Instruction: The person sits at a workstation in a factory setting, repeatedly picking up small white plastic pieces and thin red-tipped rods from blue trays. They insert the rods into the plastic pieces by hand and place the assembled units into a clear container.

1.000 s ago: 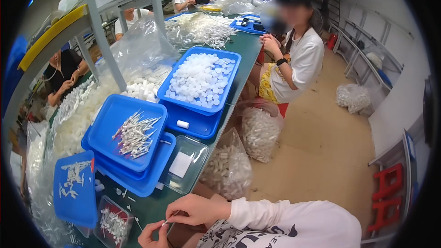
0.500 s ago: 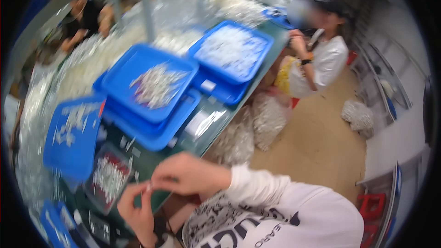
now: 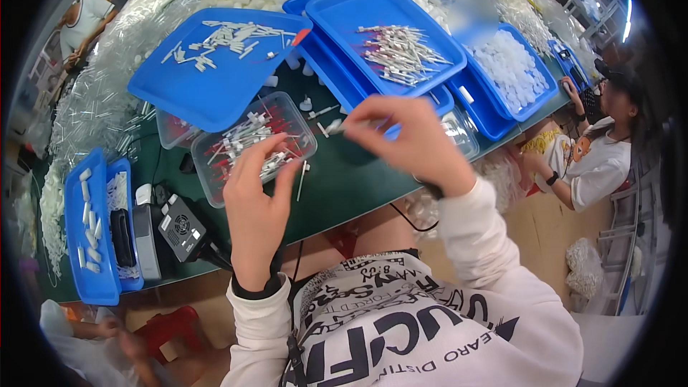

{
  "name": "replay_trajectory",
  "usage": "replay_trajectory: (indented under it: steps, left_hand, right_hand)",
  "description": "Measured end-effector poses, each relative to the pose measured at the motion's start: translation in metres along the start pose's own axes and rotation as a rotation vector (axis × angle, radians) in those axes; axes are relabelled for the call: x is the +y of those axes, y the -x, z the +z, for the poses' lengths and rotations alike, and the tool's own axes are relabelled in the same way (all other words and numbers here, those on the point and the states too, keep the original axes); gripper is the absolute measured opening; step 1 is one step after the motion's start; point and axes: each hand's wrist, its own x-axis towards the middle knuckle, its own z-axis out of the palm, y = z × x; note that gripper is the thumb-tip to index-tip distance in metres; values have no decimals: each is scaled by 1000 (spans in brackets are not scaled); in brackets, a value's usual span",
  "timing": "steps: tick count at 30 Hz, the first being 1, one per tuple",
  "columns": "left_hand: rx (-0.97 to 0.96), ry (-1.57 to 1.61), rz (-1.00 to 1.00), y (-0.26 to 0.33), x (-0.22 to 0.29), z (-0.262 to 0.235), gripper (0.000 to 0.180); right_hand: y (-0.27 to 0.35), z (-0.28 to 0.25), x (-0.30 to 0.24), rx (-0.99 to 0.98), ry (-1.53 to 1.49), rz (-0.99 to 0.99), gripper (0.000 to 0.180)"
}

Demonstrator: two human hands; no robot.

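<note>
My left hand (image 3: 256, 204) is over the near edge of a clear plastic box (image 3: 203, 185), thumb and fingers apart, nothing visible between them. Thin white sticks with white ends (image 3: 249, 137) and red parts fill that box. To the right, my right hand (image 3: 412, 140) hovers above the green table with thumb and fingers drawn together. Motion blurs its fingertips, so any small piece in them is hard to make out. By those fingertips are small loose white parts (image 3: 331, 127). One thin white stick (image 3: 302, 180) lies right of the box.
A blue tray (image 3: 152, 84) with white pieces overlaps the box's far side. Stacked blue trays (image 3: 315, 8) hold more sticks; another blue tray (image 3: 550, 93) holds white caps. A black device (image 3: 180, 229) and narrow blue trays (image 3: 107, 281) stand left. A co-worker (image 3: 598, 147) sits right.
The view has swung to the right over the table. My hands, earlier together at the fingertips, are now apart: the left by the clear box, the right farther over the table.
</note>
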Motion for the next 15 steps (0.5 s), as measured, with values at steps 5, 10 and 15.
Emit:
replay_trajectory:
  steps: [5, 10, 15]
  left_hand:
    - [-26, -484, 31, -3, -38, -9, 17]
    - [-113, -514, -67, -7, -43, -5, 13]
    - [-155, -552, -87, -13, -44, -4, 6]
  right_hand:
    - [-54, -72, 64, 226, 387, 77, 18]
    - [-101, -98, 118, 119, 807, 221, 18]
    - [-162, -51, 95, 142, 783, 11, 19]
